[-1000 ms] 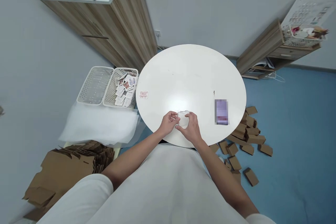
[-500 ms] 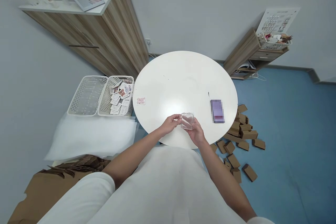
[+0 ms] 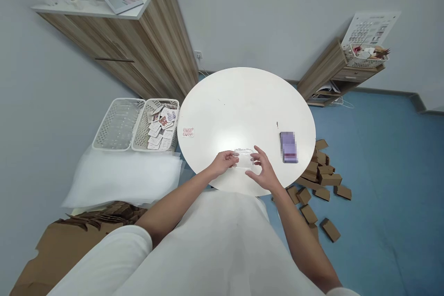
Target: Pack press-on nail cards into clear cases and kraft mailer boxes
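Observation:
A small clear plastic case (image 3: 243, 159) is just above the near edge of the round white table (image 3: 243, 106). My left hand (image 3: 225, 163) pinches its left side with fingers closed. My right hand (image 3: 262, 172) is at its right side, fingers spread, fingertips touching or almost touching the case. A small card of pink nail tips (image 3: 188, 132) lies on the table's left edge. A purple phone-sized object (image 3: 288, 146) lies on the table to the right of my hands.
Two white baskets stand left of the table, one near-empty (image 3: 118, 124), one holding several nail-tip cards (image 3: 158, 125). White foam sheets (image 3: 121, 175) and flat cardboard (image 3: 69, 236) lie below them. Small brown boxes (image 3: 319, 185) litter the blue floor at right. Wooden cabinets stand behind.
The clear case was lifted and tilted in my right hand half a second ago; now it is lower and flatter, my left hand pinches it, and my right hand's fingers have opened.

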`<act>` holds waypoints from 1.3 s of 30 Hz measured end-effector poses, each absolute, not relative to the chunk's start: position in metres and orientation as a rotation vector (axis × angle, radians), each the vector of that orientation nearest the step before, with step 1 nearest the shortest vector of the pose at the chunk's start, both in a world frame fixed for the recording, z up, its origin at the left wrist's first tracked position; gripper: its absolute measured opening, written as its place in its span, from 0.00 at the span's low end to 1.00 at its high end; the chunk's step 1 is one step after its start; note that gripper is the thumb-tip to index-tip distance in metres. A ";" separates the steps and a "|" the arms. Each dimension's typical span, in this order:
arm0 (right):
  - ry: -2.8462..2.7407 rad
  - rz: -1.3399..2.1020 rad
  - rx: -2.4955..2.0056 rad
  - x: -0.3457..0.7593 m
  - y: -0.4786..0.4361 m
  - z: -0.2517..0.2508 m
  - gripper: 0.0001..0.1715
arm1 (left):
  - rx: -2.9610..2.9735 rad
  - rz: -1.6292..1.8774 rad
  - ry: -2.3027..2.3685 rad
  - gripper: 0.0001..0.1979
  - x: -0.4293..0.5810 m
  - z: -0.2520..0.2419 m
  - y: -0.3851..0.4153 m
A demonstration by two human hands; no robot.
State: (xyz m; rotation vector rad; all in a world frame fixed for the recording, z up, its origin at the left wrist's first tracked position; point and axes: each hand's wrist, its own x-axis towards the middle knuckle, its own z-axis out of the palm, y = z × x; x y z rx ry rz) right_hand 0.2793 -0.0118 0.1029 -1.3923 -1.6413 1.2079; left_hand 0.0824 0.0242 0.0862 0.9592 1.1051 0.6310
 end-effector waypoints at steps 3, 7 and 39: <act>-2.009 1.121 -1.312 0.289 -0.009 0.110 0.31 | 0.999 0.593 1.071 0.18 0.082 0.087 0.025; -2.150 1.019 -1.278 0.294 -0.004 0.109 0.25 | 1.046 0.577 1.045 0.16 0.084 0.085 0.025; -2.024 1.075 -1.240 0.311 -0.003 0.098 0.23 | 1.548 0.574 1.047 0.37 0.089 0.086 0.009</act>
